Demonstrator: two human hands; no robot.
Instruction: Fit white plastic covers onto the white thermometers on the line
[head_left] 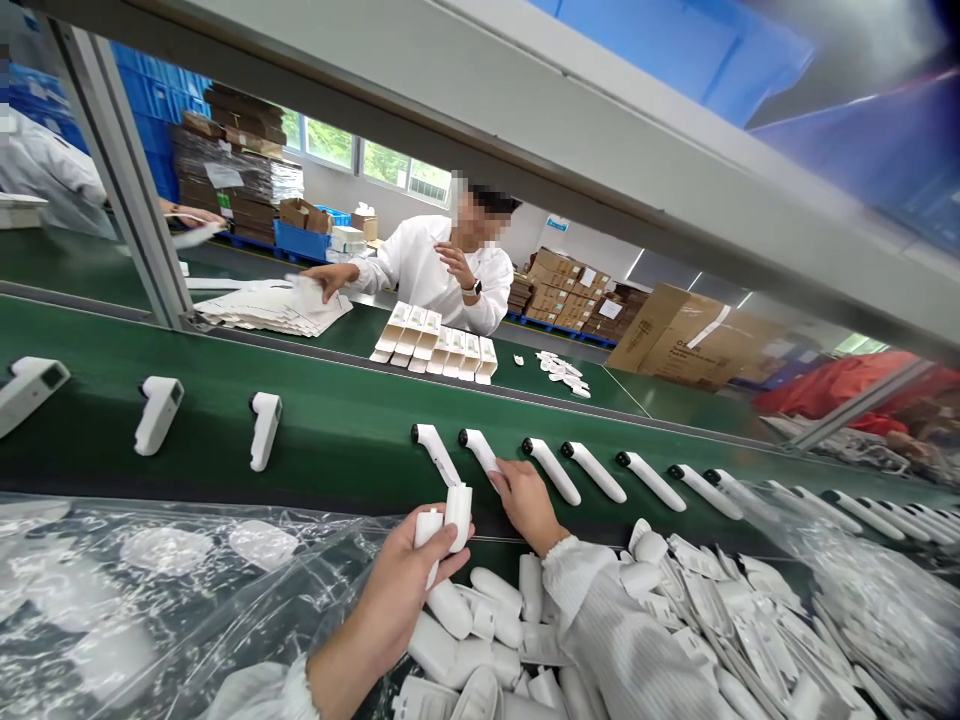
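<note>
My left hand (394,585) is closed around white plastic covers (458,515), two of which show between thumb and fingers. Just above them a white handheld thermometer (433,448) lies on the green belt, with an opening visible in its handle. My right hand (529,505) has its fingers closed on the handle of another white thermometer (478,449) with a dark end, still lying on the belt. Its handle's lower end is hidden by the fingers. Below both hands is a heap of loose white covers (480,655).
More thermometers (551,470) line the belt (345,420) to the right, and several lie to the left. Clear plastic bags (225,570) flank the heap. Across the belt, a co-worker (442,265) handles flat white sheets (277,308) beside small open boxes (439,340). A metal frame (124,170) crosses above.
</note>
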